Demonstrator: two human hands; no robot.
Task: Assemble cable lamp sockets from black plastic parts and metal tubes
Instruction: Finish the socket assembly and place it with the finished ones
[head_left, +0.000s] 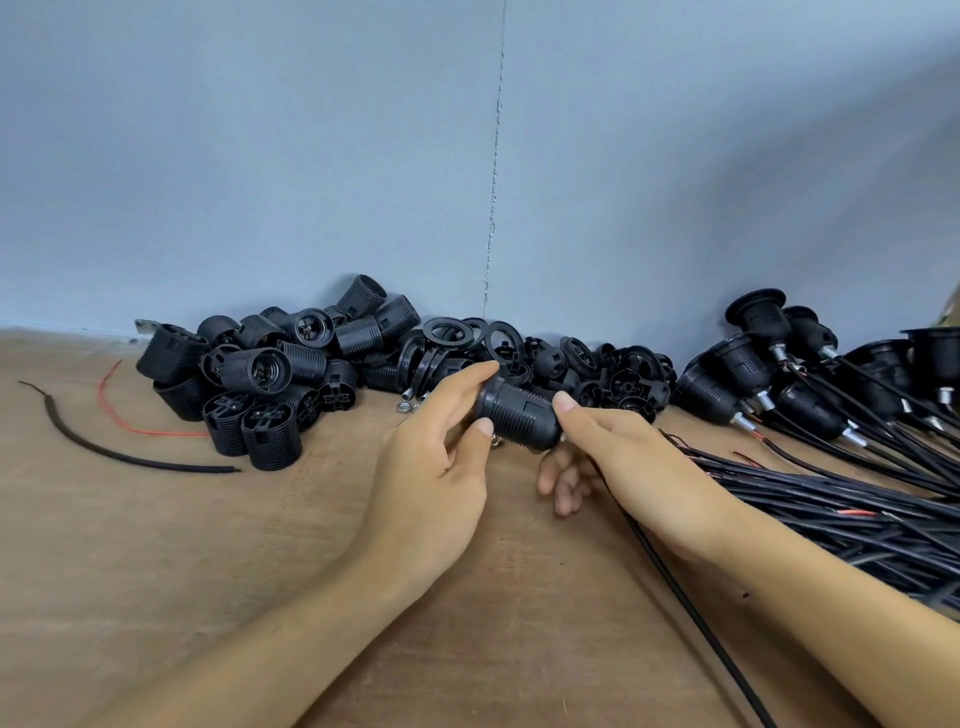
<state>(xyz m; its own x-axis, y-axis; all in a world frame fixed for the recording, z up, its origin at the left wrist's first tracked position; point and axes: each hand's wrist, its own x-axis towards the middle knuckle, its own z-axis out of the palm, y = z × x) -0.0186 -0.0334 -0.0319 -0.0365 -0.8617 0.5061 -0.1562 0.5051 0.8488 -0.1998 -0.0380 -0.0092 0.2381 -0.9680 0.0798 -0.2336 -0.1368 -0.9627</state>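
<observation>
wooden bench (130, 571) is spreading under both forearms, offering open room nearer than the left fingers; loose black shells (270, 374) are piling beyond the left fingers against the wall, within reach for picking; finished sockets (779, 379) and their cable bundle (857, 525) are crowding past the right fingers, so turning room is likely tighter there; left hand (431, 467) is pinching one end of the socket (519, 415) between thumb and forefinger; right hand (623, 457) is gripping the other end, probably for twisting halves together; its cable (691, 608) is trailing beneath the right wrist.
</observation>
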